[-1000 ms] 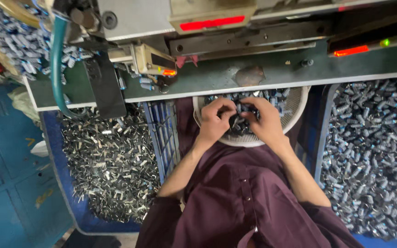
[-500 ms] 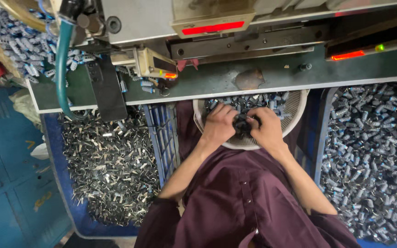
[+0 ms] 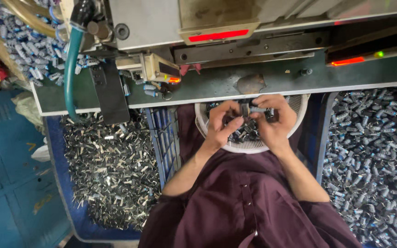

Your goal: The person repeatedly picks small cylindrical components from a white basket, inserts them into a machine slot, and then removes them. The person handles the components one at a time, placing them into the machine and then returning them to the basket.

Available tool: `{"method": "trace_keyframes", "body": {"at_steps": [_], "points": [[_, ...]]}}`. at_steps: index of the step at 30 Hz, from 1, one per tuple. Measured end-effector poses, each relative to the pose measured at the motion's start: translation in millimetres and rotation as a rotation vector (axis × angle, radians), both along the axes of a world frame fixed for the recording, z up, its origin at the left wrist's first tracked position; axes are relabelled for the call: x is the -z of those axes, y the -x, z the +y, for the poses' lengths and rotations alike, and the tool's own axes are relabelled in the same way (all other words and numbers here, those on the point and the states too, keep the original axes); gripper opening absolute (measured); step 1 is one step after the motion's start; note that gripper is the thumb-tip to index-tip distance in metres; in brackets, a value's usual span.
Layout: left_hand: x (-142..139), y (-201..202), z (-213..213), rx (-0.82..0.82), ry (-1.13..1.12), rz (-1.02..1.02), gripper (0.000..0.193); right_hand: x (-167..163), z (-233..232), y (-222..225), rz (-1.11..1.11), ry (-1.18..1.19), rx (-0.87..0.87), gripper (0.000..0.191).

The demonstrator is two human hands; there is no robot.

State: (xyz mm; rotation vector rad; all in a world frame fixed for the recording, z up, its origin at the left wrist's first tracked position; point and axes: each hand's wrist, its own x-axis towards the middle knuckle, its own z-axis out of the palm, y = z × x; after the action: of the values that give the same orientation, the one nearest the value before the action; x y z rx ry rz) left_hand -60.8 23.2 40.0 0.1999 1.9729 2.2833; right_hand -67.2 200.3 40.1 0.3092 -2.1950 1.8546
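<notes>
we look down on our left hand (image 3: 221,120) and right hand (image 3: 272,121), both curled over a round white basket (image 3: 253,146) of small dark parts (image 3: 245,134) resting in our lap. the fingers pinch a few parts between them just under the edge of a green machine shelf (image 3: 217,87). a blue crate (image 3: 164,138) of metal clips sits at our left side, a heap of blue-banded cylinders (image 3: 373,151) at our right.

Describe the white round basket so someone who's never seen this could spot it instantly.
Find the green machine shelf across the top. Just below its front edge, on the person's lap, sits the white basket, both hands inside. Unlike the blue bins either side, it is round, pale and perforated.
</notes>
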Motion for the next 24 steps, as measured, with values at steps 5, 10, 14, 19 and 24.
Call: {"method": "trace_keyframes", "body": {"at_steps": [5, 10, 14, 19, 24], "points": [[-29.7, 9.1, 0.4, -0.127, 0.19, 0.174, 0.014, 12.1, -4.3, 7.6, -0.314, 0.552, -0.09, 0.034], [-57.0, 14.0, -0.9, -0.25, 0.34, 0.361, 0.014, 24.9, -8.4, 8.2, -0.287, 0.681, -0.11, 0.024], [-61.6, 14.2, -3.5, -0.297, 0.396, 0.415, 0.018, 30.9, -11.3, 7.8, -0.246, 0.655, -0.17, 0.028], [-56.1, 18.8, -9.8, -0.313, 0.682, 0.732, 0.035, 36.3, -12.7, 11.5, -0.355, 0.746, -0.223, 0.029], [-67.3, -2.3, -26.4, -0.365, 0.776, 0.915, 0.038, 29.4, 1.8, 26.7, -0.734, 1.461, -0.363, 0.03]]}}
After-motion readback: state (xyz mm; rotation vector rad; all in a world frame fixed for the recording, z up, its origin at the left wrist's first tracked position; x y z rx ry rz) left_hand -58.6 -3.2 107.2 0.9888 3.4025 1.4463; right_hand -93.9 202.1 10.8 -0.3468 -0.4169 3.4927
